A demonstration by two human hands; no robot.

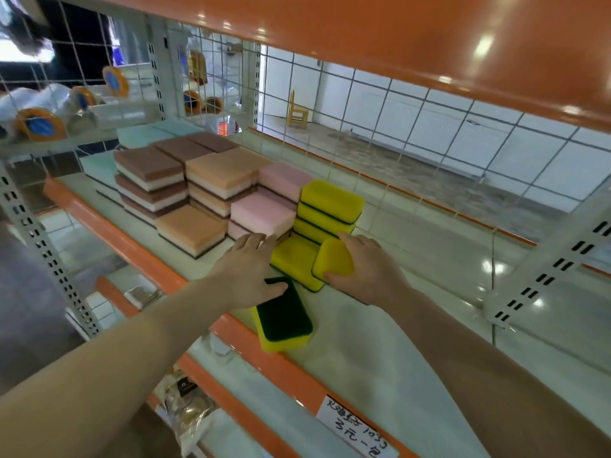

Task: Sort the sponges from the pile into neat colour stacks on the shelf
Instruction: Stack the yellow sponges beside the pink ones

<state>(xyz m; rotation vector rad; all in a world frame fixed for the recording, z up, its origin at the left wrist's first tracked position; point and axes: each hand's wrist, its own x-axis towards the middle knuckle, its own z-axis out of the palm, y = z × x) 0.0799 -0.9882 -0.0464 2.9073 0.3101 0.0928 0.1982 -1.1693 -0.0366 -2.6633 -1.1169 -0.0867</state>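
Note:
My right hand (367, 269) grips a yellow sponge (332, 259) and holds it over another yellow sponge (292, 256) lying flat on the shelf (380, 352). Behind them stands a stack of three yellow sponges (330, 206). My left hand (249, 269) lies flat with straight fingers beside the pink stack (261, 213), its thumb touching a sponge turned green side up (282, 314) at the shelf's front edge. Orange stacks (218, 180), brown stacks (148, 180) and pale teal stacks (139, 135) stand further left.
A white wire grid (363, 127) closes the back of the shelf. An orange shelf board (429, 44) hangs close overhead. A slotted upright (542, 276) stands at the right. Tape rolls (39, 123) lie on the neighbouring shelf at far left. A handwritten price label (353, 428) sits on the front rail.

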